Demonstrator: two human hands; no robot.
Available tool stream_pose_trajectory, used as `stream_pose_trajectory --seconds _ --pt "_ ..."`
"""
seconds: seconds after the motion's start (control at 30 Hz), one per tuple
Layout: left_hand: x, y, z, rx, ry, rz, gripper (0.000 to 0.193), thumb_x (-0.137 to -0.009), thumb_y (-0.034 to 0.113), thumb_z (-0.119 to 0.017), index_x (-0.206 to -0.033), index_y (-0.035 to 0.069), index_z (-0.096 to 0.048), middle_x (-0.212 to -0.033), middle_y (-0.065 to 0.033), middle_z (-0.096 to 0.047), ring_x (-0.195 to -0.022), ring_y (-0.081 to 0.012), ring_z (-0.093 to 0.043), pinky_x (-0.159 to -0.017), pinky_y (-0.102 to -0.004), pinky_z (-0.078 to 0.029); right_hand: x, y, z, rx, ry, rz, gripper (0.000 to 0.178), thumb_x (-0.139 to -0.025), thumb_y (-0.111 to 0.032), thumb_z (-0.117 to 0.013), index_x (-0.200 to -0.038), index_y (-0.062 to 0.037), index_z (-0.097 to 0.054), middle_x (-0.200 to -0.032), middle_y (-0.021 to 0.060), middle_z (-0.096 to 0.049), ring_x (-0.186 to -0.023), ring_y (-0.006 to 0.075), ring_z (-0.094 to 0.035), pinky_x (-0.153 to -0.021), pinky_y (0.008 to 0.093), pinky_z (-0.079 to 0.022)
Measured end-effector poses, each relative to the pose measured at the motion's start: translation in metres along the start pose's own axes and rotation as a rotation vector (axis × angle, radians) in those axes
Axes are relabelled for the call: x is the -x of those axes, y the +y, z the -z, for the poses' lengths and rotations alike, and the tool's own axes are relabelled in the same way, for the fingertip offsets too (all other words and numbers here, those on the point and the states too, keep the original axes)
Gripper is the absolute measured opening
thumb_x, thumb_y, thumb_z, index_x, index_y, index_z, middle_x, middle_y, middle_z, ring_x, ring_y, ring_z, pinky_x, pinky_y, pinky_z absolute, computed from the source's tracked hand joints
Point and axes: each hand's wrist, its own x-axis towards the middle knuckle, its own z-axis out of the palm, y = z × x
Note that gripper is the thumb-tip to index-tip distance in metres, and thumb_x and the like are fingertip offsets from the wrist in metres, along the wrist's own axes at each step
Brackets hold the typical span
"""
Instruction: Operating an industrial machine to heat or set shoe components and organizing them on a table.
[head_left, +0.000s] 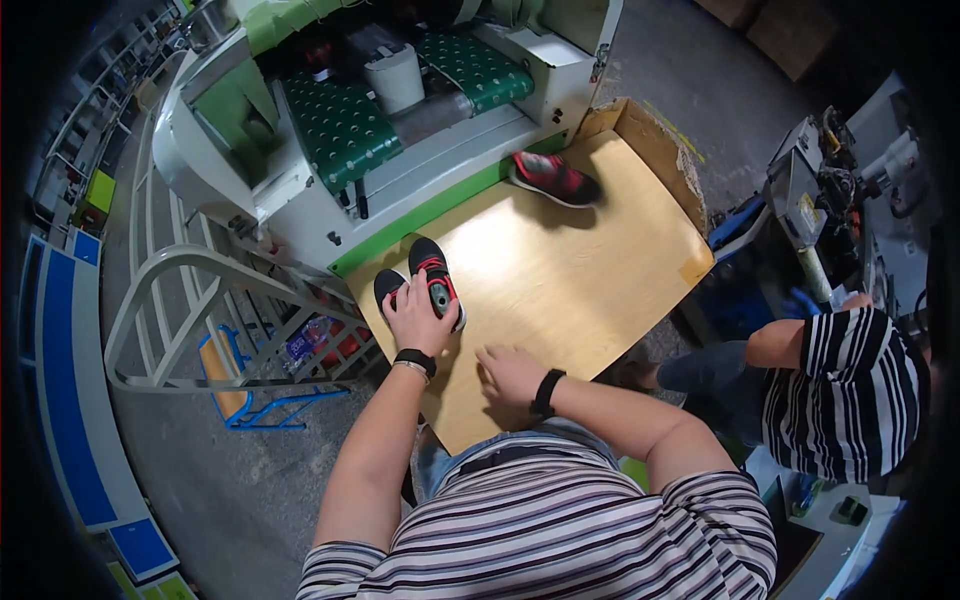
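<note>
Two black sneakers with red laces stand side by side near the left edge of the wooden tabletop (555, 290). My left hand (420, 315) grips the heel end of the right-hand sneaker (427, 258), its fingers reaching over toward the left-hand sneaker (388, 284). Nothing is in my right hand (512, 375); it rests low over the near part of the tabletop, fingers apart and pointing left. At the far edge, against the machine, lies a third sneaker (556, 180), black and red with a pale sole.
A white and green machine (430, 165) with a green dotted conveyor belt (340, 130) adjoins the tabletop's far side. Metal railings (190, 260) stand left, beside a blue-framed stool (225, 380). A cardboard sheet (660, 150) borders the right. Another person (850, 395) works at equipment to the right.
</note>
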Motion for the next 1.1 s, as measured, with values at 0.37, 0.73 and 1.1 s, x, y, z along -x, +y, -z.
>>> stream_pose_trajectory --seconds 0.37,0.73,1.1 --pt "-0.002 0.001 0.005 0.049 -0.006 0.016 0.075 -0.078 0.044 -0.07 -0.136 0.001 -0.049 -0.13 -0.0123 -0.058 -0.12 -0.0268 -0.052 -0.105 -0.0486 -0.03 -0.134 0.176 0.191 0.126 0.843 -0.772 0.091 -0.068 -0.04 -0.085 -0.14 -0.0057 -0.042 -0.15 0.0196 -0.039 -0.14 0.0375 -0.034 -0.111 0.052 -0.032" --pt "-0.004 0.021 0.006 -0.073 -0.226 0.106 0.088 -0.083 0.044 -0.065 -0.146 -0.006 -0.032 -0.144 -0.0192 -0.046 -0.135 -0.0344 -0.039 -0.113 -0.0587 -0.018 -0.017 0.258 0.121 0.468 0.624 -0.253 0.059 -0.082 -0.019 -0.072 -0.136 -0.0053 -0.051 -0.126 0.0227 -0.059 -0.125 0.0363 -0.051 -0.11 0.0389 -0.038" --pt "-0.029 0.062 -0.04 0.746 0.123 0.528 0.085 -0.08 0.006 -0.069 -0.148 -0.002 -0.02 -0.149 -0.0276 -0.03 -0.139 -0.0397 -0.032 -0.116 -0.043 -0.025 0.003 0.157 0.047 -0.79 0.948 -0.598 0.09 -0.076 -0.01 -0.078 -0.149 -0.0012 -0.027 -0.135 0.0249 -0.049 -0.125 0.0319 -0.051 -0.105 0.0355 -0.04"
